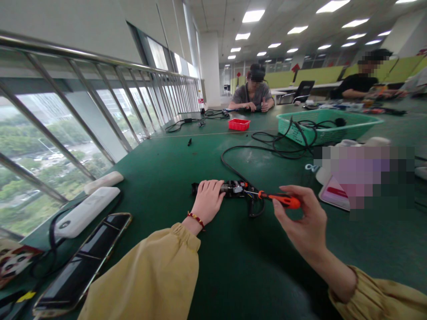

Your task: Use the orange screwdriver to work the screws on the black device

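Note:
My left hand [209,200] lies over the left part of a black, opened corded tool [236,189], its fingers wrapped round the body and holding it on the table. Inner parts and small coloured wires show at the tool's right end, and a dark handle loop hangs toward me. Between the thumb and fingers of my right hand [305,218] is an orange-and-black screwdriver [282,199]. Its thin shaft points left, with the tip at the exposed inner parts; whether it sits in a screw is too small to tell.
A black cord runs from the tool to a green basket [360,126] holding cables. Beyond is a small red tray [239,125]. At left lie a phone [83,262] and a white power bank [88,212], beside a metal railing [100,62]. Two people sit farther back.

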Tool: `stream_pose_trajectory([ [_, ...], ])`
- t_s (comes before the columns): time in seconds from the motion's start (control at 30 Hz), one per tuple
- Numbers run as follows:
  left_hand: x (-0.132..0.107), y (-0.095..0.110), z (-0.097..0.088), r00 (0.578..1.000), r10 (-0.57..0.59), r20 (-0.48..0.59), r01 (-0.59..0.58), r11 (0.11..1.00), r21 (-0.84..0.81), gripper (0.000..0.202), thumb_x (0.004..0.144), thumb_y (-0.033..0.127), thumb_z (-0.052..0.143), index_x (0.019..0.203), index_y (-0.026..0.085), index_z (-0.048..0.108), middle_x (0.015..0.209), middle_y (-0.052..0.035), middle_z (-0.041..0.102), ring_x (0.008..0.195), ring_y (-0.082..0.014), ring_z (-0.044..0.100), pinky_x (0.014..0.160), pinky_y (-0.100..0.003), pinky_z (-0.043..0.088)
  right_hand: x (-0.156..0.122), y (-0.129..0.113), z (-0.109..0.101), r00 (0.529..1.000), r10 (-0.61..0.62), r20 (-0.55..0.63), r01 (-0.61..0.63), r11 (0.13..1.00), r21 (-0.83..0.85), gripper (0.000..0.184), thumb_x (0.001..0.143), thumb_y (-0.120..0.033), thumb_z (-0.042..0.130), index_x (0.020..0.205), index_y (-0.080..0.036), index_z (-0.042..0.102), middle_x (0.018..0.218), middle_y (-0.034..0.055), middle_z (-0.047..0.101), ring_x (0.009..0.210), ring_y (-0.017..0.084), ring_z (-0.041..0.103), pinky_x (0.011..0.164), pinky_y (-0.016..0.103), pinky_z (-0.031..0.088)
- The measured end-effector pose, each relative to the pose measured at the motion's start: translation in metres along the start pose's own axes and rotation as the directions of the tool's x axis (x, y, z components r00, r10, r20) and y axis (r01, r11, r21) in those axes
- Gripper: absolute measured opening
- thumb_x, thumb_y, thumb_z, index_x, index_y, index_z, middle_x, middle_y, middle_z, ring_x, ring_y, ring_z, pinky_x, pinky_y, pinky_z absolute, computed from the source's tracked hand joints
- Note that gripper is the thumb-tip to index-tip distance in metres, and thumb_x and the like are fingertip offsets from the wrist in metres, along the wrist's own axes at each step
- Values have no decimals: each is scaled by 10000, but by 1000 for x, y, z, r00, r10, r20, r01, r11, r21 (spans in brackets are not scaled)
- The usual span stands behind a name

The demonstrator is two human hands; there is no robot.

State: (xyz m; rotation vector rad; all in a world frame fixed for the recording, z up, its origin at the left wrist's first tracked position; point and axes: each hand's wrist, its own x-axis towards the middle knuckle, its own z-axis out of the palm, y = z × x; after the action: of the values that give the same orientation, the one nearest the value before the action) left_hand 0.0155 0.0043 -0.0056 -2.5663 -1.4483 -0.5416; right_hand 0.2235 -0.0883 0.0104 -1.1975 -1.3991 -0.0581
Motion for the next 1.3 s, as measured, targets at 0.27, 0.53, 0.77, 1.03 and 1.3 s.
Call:
stream_pose_trajectory([
  [0.27, 0, 2, -2, 1000, -2, 4, 2, 1000, -9, 317, 898, 272, 375, 1174, 143, 463, 1142, -101, 539, 1044, -224, 459, 967, -409, 309, 1, -3, 0, 999, 5, -32, -2, 997, 83, 405, 705, -169, 630, 1079, -184, 477, 831, 14, 501, 724, 148, 535, 675, 310, 467],
  [0.53, 0, 2, -2, 1000, -8, 10, 8, 1000, -7, 319, 901, 274, 375, 1175, 138, 465, 1154, -97, 535, 1054, -221, 452, 978, -404, 296, 1, -2, -1, 999, -14, -45, 15, 1000, 20, 333, 712, -185, 615, 1028, -189, 509, 856, 27, 533, 739, 155, 536, 680, 312, 453],
  [0.77, 0, 1, -2, 1000, -11, 12, 12, 1000, -11, 322, 897, 267, 388, 1182, 138, 464, 1158, -96, 535, 1067, -221, 449, 987, -407, 293, 3, -4, -1, 1000, 10, 14, -10, 999, -33, 220, 727, -204, 604, 939, -200, 544, 743, -2, 522, 665, 147, 528, 634, 298, 445],
  [1.03, 0, 2, -3, 1000, -8, 8, 9, 1000, -17, 312, 896, 270, 384, 1171, 148, 464, 1146, -97, 538, 1055, -218, 459, 981, -407, 294, 2, -4, -2, 997, 60, 52, -57, 997, -55, 187, 736, -238, 602, 913, -205, 551, 628, -29, 498, 620, 146, 519, 649, 316, 448],
  [1.3, 0, 2, -3, 1000, -10, 12, 10, 1000, -12, 321, 895, 270, 387, 1177, 136, 465, 1144, -100, 540, 1057, -226, 454, 978, -406, 299, 4, -5, -3, 994, 33, 100, -29, 999, -36, 72, 762, -237, 586, 812, -199, 551, 634, -20, 531, 557, 126, 513, 552, 266, 430],
])
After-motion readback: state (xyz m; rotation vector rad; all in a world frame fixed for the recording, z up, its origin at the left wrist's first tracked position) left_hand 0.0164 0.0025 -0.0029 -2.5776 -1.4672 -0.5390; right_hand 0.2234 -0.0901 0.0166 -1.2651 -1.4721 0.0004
